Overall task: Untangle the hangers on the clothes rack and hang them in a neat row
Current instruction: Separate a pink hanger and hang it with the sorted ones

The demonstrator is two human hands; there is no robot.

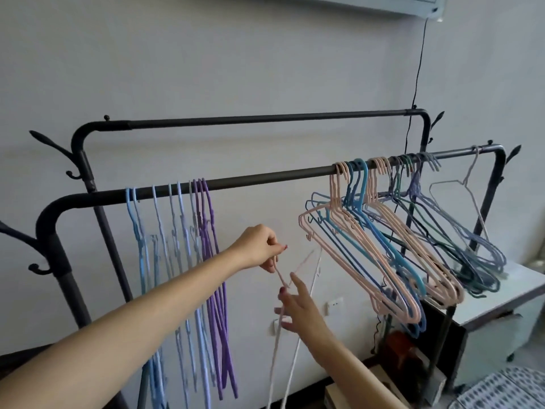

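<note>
Head view is showing you both of your arms reaching toward the front rail (265, 176) of a black clothes rack; a second, higher rail (265, 118) is running behind it, so two rails in all. Your left hand (259, 246) is pinching the neck of a white hanger (298, 305) between thumb and curled fingers, off the rail, in the bare gap between the two groups. Your right hand (298, 305) is lying just below with its fingers spread and straight, touching that same hanger's wire rather than gripping it.

On the left stretch of the front rail, about nine hangers are hanging edge-on in a row: roughly six light blue hangers (153, 261), then three purple hangers (211, 261). On the right stretch, a tangled bunch (383, 246) of pink, blue, teal and grey-blue hangers is hanging skewed and overlapping; you cannot count them reliably, since the wires are crossing and blurring together. One more white hanger (469, 184) is hanging alone near the rail's right end.

The held hanger's lower part is running off the bottom edge, and its pale wire is hard to follow against the white wall. A white cabinet (507, 299) is standing behind the bunch, partly hidden by it.
</note>
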